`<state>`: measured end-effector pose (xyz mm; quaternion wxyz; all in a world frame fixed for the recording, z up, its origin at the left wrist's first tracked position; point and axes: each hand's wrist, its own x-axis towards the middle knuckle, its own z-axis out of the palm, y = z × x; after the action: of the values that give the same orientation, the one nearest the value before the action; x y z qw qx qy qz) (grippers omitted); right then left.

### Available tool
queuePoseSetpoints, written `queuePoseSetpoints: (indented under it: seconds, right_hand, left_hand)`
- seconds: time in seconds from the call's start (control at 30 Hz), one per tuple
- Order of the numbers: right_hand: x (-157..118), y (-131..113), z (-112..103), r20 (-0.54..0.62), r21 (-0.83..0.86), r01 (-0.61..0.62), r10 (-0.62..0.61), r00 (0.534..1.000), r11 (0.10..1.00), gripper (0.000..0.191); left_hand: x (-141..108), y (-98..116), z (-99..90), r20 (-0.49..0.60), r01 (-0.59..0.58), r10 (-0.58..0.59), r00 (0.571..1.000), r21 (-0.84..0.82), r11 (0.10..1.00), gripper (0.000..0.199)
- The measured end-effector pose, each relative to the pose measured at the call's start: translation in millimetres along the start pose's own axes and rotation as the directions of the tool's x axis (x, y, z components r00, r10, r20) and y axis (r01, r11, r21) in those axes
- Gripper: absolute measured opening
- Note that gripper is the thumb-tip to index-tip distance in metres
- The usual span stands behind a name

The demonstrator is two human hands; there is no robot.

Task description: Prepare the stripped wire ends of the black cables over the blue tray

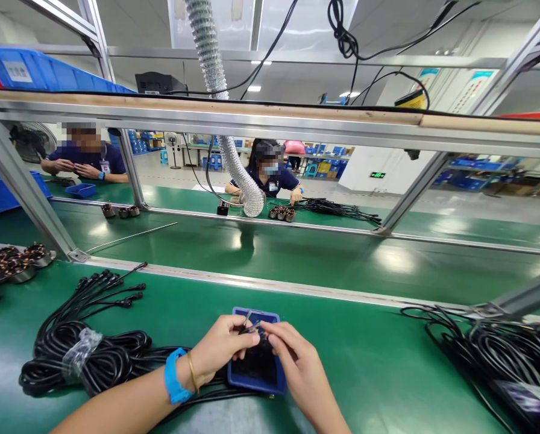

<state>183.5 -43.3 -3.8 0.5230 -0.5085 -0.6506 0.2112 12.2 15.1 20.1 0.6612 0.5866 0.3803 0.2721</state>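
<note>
The left hand [220, 348] pinches thin wires [253, 327] above the blue tray [256, 384]; the right hand [301, 357] is at them too — pinching or not, I cannot tell. Green table [369, 367] runs from the tray's right side to black cables [487, 355].

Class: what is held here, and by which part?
Thin wires, pinched in the left hand near their visible ends; whether the right hand grips too is unclear.

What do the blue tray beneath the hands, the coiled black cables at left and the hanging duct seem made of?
Blue tray: probably smooth moulded plastic, evenly coloured with rounded corners.
Black cables: satin rubber or plastic sheathing, judging by soft sheen and loops.
Duct: apparently thin metal foil, silvery, ridged and reflective.
</note>
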Motion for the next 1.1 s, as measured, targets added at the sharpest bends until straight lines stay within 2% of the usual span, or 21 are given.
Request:
queuePoseSetpoints:
  seconds: [0.17,0.43,0.67,0.83,0.97,1.03,1.1]
  right_hand:
    - [-0.2,-2.0,1.5,-0.203,0.06,-0.08,0.091,0.975,0.995,0.025]
    - [-2.0,-9.1,3.2,-0.245,0.181,-0.14,0.182,0.952,0.974,0.023]
    - [-3.7,-6.6,7.8,-0.196,0.195,-0.158,0.197,0.961,0.968,0.021]
    - [-1.5,-7.2,5.2,-0.103,0.067,-0.039,0.046,0.994,0.997,0.021]
    - [0.5,-8.5,5.9,-0.094,-0.043,0.023,-0.027,0.995,0.999,0.022]
    - [2.3,-7.5,8.2,-0.089,-0.045,-0.018,0.014,0.996,0.999,0.022]
    - [3.8,-4.9,9.1,-0.09,0.025,-0.105,0.107,0.99,0.994,0.026]
  left_hand:
    - [1.3,-1.2,-1.2,0.005,0.024,-0.024,1.0,0.002,1.0,0.028]
    - [1.7,-4.2,-0.8,0.01,0.034,-0.034,0.999,0.003,0.999,0.032]
    - [-0.1,-2.2,-1.3,0.025,0.037,-0.037,0.999,0.001,0.999,0.034]
    - [0.0,-1.8,-0.7,0.031,-0.003,0.004,1.0,-0.028,1.0,0.039]
    - [-0.9,-2.3,-0.5,0.017,-0.004,0.005,1.0,-0.051,0.999,0.031]
    - [-0.6,-2.6,-1.3,0.04,0.001,0.002,0.999,-0.068,0.998,0.025]
    - [0.8,-2.8,-2.5,0.05,-0.012,0.016,0.999,-0.078,0.997,0.024]
